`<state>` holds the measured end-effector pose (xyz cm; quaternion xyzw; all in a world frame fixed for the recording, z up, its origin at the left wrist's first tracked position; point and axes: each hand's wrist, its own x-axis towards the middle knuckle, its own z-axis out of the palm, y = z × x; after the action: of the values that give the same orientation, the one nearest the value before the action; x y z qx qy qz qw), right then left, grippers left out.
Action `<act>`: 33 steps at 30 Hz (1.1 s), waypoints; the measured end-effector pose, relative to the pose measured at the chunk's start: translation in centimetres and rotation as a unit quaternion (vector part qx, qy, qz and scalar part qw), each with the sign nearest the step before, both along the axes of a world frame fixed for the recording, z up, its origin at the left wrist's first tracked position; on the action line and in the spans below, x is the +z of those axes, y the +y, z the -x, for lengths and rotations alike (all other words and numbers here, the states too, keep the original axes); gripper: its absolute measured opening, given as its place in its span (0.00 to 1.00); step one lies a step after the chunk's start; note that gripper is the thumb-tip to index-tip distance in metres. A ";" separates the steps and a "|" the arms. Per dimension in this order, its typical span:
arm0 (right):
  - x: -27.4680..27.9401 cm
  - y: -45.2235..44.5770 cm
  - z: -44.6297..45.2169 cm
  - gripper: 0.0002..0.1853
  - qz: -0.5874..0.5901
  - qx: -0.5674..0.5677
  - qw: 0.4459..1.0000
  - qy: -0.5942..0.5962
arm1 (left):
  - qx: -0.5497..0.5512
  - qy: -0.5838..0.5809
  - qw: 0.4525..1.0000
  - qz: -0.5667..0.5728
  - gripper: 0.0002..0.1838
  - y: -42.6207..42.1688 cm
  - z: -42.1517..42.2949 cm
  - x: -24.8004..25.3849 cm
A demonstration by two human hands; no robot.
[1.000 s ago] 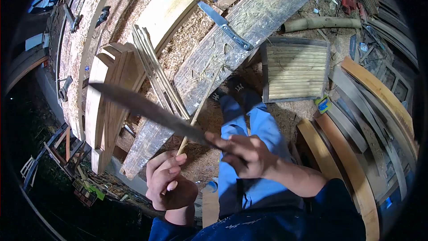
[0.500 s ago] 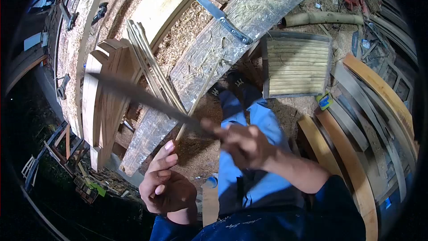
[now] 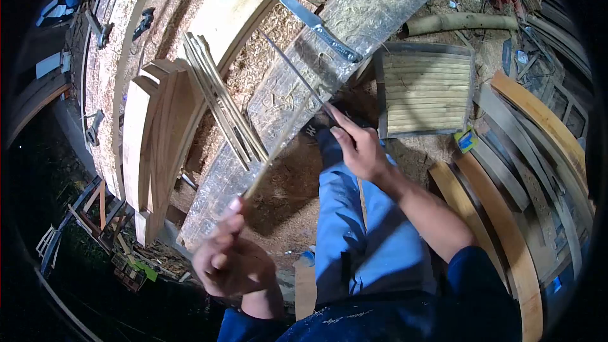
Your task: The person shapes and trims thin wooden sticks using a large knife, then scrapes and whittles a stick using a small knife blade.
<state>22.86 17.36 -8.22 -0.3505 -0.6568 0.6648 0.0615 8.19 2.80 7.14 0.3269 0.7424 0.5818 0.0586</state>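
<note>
Holding the near end of a thin stick [image 3: 271, 157] at the fingertips of the left hand [image 3: 233, 256], with the other fingers loosely curled. Slanting forward and right from there, toward the blade of a long knife [image 3: 292, 65]. Gripping that knife in the right hand [image 3: 362, 151], with fingers closed around a mostly hidden handle and the blade almost edge-on, aimed forward and left. Cannot tell from this view whether touching the stick or only crossing its line.

Under the right hand and forearm, blue trousers [image 3: 339, 202]. Just ahead of both hands, a worn plank [image 3: 218, 195], lying slantwise and strewn with pale shavings. Ahead of the left hand, a bundle of thin strips [image 3: 218, 98], reaching across to the plank. Farther ahead of the right hand, a second knife [image 3: 329, 41] with a dark handle, lying flat on the plank.

Right of the right hand, a framed slatted panel [image 3: 427, 88]; beyond, farther right, curved boards [image 3: 506, 240] and a small yellow packet [image 3: 467, 141]. Forward and left of the left hand, pale stacked timber [image 3: 149, 145]. Farthest from the hands, a round pole [image 3: 459, 23] to the right and, to the left, a long dusty beam [image 3: 104, 95].
</note>
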 end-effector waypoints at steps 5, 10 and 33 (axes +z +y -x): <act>6.0 -0.4 -0.1 0.29 -0.013 0.115 0.990 0.085 | 0.043 -0.007 0.999 0.002 0.21 0.7 -0.4 -0.2; -1.2 0.4 -0.1 0.26 -0.126 -0.018 0.991 0.044 | 0.004 -0.011 0.999 0.033 0.20 -0.7 0.9 0.6; 6.1 -2.7 -1.0 0.23 -0.015 0.014 0.998 0.054 | 0.015 -0.029 0.999 0.005 0.18 1.1 0.2 0.0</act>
<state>23.82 14.64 -2.13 -0.3037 -0.6674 0.6735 0.0934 7.98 3.94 7.11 0.2983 0.7484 0.5879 0.0731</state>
